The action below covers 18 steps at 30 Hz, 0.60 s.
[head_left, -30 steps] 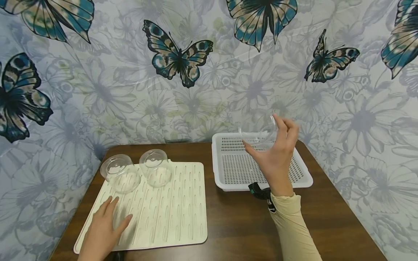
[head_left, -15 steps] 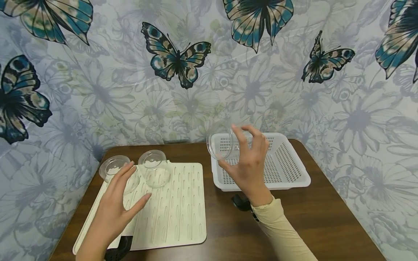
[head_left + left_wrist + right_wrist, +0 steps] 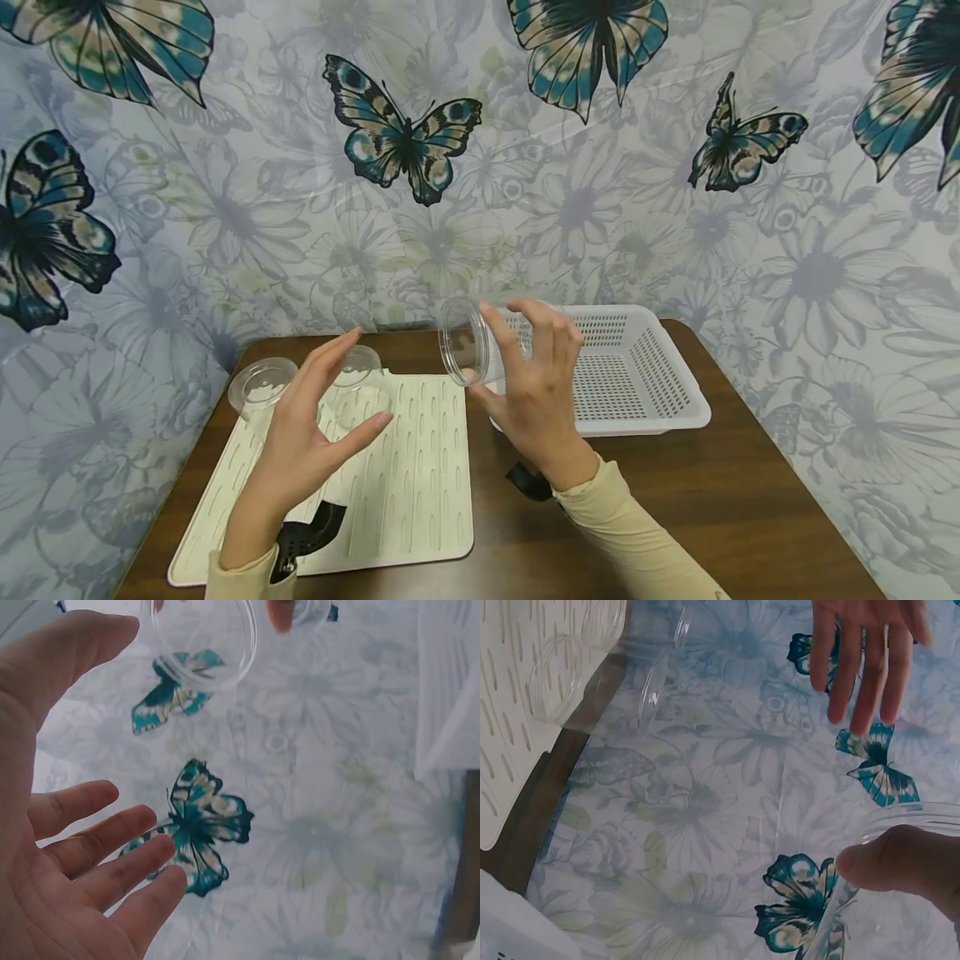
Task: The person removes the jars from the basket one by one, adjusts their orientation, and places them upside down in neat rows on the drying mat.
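Observation:
In the head view a clear plastic cup (image 3: 459, 342) lies tilted on its side in the air, its rim facing left. My right hand (image 3: 536, 392) grips it between thumb and fingers, over the left end of the basket. My left hand (image 3: 307, 442) hovers over the ribbed cream mat (image 3: 420, 475), fingers spread and holding nothing. Behind it two more clear cups stand on the mat's back edge, a left cup (image 3: 262, 383) and a right cup (image 3: 360, 371), both partly hidden by the left hand. The left wrist view shows the held cup's round rim (image 3: 244, 652) beyond my left thumb.
A white perforated basket (image 3: 641, 400) stands at the back right of the brown wooden table (image 3: 720, 500). Behind the table hangs a floral cloth (image 3: 585, 208) printed with butterflies.
My right hand has carried the cup left from above the basket, turning it so its rim faces left. My left hand has risen from the mat's left side and moved right.

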{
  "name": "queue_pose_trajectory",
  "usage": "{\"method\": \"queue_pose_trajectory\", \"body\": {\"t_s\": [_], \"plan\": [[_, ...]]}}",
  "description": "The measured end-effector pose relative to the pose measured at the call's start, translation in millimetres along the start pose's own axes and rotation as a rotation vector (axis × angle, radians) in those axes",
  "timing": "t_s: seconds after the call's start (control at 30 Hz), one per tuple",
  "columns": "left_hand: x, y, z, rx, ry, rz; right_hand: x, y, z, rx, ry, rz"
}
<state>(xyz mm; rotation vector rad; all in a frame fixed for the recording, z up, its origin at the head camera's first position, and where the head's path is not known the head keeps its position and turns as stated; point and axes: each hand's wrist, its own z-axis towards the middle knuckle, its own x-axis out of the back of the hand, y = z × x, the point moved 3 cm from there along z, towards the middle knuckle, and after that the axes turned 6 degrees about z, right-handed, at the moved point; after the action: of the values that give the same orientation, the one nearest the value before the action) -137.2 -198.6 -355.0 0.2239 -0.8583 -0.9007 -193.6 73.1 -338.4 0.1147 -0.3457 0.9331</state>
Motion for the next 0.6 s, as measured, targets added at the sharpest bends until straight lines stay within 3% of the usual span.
{"method": "queue_pose_trajectory", "body": {"t_s": [0.27, 0.6], "plan": [[-9.4, 9.6, 26.4, -0.052, -0.031, -0.132, -1, -12, 7, 0.007, -0.009, -0.046], [-27.3, 13.2, 40.5, -0.073, -0.083, -0.123, -9, -33, 6, 0.042, -0.070, -0.134]]}}
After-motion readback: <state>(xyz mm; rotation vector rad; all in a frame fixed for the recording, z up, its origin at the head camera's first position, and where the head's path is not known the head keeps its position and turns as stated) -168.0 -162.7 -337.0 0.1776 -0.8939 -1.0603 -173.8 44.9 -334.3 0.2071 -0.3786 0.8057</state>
